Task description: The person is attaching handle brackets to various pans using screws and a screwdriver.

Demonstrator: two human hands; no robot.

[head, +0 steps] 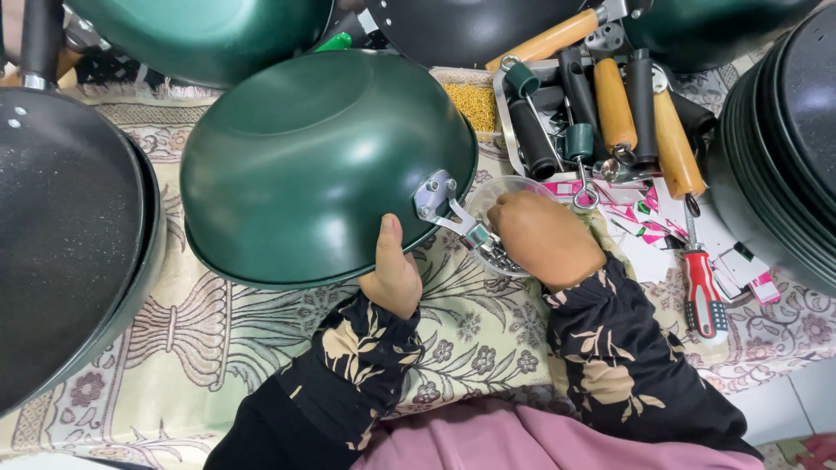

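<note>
Gripping the rim of the green pan point(322, 165), my left hand point(392, 274) has its thumb pressed on the pan's outer wall and the fingers hidden under the edge; the grip is clenched on the pan. The pan is held upside down and tilted, base toward me, over the patterned cloth point(218, 339) that covers the surface. A metal bracket point(440, 204) is riveted to the pan's wall just right of my thumb.

My right hand point(544, 237) rests knuckles-up in a clear plastic bowl point(509, 187), just beside the bracket. Its fingers are curled down into the bowl; I cannot tell whether this grip holds anything. Small metal parts show in the bowl under my palm.

Right of that hand, a red-handled screwdriver point(704, 292) lies on the cloth among white and pink paper tags point(649, 222).

Beyond the bowl, a tray point(509, 109) holds loose wooden handles point(614, 100) and black handles point(531, 135).

At the left edge sits a stack of black pans point(61, 235); another stack point(784, 148) stands at the right edge. Farther off, more green pans point(209, 35) and a black one point(470, 26) lie at the top.
</note>
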